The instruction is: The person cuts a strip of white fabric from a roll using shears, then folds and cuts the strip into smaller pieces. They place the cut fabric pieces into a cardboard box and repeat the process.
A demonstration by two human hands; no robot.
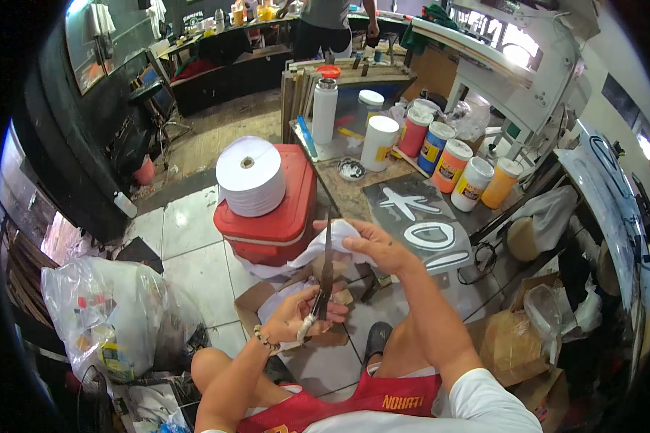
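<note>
Scissors and cloth.
Scissors held in left hand, fingers seemingly loose round handles; cloth pinched by right hand; roll set toward cooler's left edge.

Count: 2 hands in front, left and right. 1 pair of scissors, 1 big white roll, 1 red cooler, 1 tall white bottle. Color jars on table: 1 pink, 1 blue, 1 orange, 1 yellow. 1 co-worker.
</note>
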